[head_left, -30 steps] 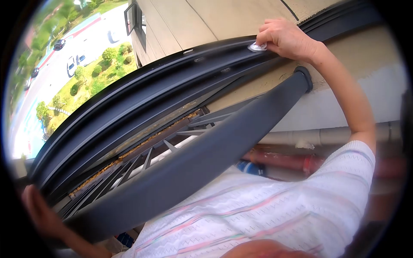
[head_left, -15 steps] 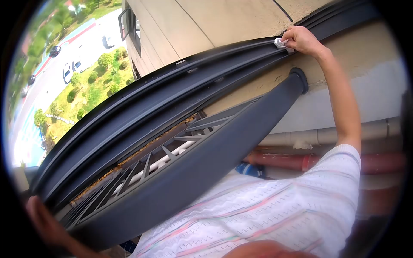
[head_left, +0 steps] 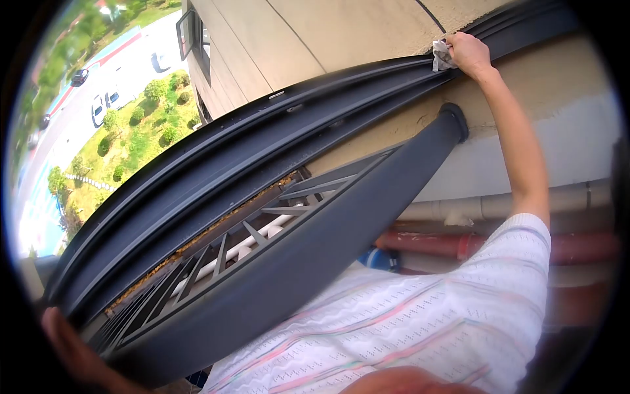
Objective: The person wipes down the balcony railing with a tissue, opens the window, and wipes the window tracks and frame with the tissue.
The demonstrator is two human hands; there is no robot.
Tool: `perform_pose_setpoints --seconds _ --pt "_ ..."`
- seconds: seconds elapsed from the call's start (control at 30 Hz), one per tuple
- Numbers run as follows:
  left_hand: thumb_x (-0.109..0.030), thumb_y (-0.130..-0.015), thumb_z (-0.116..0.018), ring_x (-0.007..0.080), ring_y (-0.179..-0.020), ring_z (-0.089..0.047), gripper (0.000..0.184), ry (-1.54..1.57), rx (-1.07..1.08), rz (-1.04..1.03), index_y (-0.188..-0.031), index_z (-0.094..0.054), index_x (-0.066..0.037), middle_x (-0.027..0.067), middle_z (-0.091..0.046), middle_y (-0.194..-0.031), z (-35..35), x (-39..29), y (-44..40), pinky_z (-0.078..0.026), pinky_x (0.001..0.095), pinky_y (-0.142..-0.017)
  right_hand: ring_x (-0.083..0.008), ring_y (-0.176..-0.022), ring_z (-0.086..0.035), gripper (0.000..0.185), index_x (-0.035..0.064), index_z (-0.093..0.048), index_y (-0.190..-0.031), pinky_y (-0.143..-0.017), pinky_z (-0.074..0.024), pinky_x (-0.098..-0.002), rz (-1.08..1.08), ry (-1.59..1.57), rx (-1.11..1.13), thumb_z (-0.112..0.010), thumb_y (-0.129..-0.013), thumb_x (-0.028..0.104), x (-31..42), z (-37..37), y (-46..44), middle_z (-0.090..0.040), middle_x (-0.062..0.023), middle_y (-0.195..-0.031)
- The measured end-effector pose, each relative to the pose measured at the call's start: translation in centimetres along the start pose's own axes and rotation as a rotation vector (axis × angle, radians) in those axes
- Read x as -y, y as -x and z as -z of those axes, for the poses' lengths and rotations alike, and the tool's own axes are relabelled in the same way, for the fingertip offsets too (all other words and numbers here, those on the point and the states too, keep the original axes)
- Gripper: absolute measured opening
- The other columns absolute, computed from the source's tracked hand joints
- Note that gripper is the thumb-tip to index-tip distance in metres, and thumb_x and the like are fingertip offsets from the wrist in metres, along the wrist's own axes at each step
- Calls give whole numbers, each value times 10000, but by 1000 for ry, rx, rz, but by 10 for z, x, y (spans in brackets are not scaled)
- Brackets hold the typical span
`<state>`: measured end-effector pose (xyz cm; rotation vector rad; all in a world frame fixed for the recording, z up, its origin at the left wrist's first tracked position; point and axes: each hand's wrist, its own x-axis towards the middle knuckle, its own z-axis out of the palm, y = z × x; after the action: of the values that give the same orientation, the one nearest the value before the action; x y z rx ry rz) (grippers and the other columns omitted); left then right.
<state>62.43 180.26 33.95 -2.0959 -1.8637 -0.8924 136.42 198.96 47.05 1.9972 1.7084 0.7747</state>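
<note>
My right hand [head_left: 470,55] is closed on a crumpled white cloth [head_left: 443,56], pinched between thumb and fingers. The cloth hangs at the upper edge of a long dark grey ledge [head_left: 197,171] with raised ridges, close to where it meets the beige wall. At the far lower left, my left hand [head_left: 64,338] is near the left end of the ledge and the dark railing. Its fingers are partly lost in the dark edge of the view, so its grip is unclear. A wide dark handrail [head_left: 308,262] runs between my body and the ledge.
Slats [head_left: 243,243] stand below the handrail, with white pipes behind them. The handrail meets the wall at a round bracket [head_left: 455,121]. Red pipe [head_left: 426,244] and beige pipe [head_left: 499,207] run along the right. Far below lie a road with cars and shrubs [head_left: 157,90].
My right hand has moved slightly up and right, lifting the cloth, which now hangs more loosely. My left hand is in nearly the same place. The view has shifted slightly.
</note>
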Motion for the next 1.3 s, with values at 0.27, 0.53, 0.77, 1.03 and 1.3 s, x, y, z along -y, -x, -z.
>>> perform_pose_setpoints --seconds 0.27,0.53,0.77,1.03,1.3 --pt "-21 -889 -483 206 -1048 -542 243 -65 28 -72 -1121 -556 -21 131 -570 -1106 1 -3 -5 -444 296 -918 -70 -510 -494 144 39 -612 -753 -393 -357 -237 -263 -1041 204 -573 -718 173 -12 8 0 -549 -29 -601" --pt "-13 -885 -500 166 -951 -559 203 -47 -18 -101 -1057 -606 -32 82 -600 -1006 5 -20 -20 -430 276 -879 -7 -555 -472 195 114 -655 -917 -471 -355 -179 -314 -844 -108 -557 -816 249 -51 -13 41 -539 71 -633" --pt "16 -864 -523 171 -922 -563 189 86 -39 -176 -1036 -602 10 91 -603 -975 7 -24 -26 -433 268 -853 -67 -602 -511 220 77 -630 -976 -575 -410 -228 -127 -657 -139 -556 -813 205 -40 -36 48 -598 7 -676" --pt "30 -859 -521 183 -941 -563 206 112 -19 -172 -1052 -592 29 117 -598 -1006 10 -17 -24 -452 256 -848 -47 -734 -536 177 92 -636 -929 -664 -398 -229 -130 -1120 201 -558 -831 218 -16 -15 42 -614 43 -789" --pt "35 -852 -528 165 -932 -559 198 182 -52 -180 -1036 -599 18 100 -602 -977 6 -24 -26 -439 248 -841 -58 -795 -518 179 98 -634 -918 -706 -371 -228 -72 -1256 117 -561 -817 228 -25 -11 54 -607 45 -819"
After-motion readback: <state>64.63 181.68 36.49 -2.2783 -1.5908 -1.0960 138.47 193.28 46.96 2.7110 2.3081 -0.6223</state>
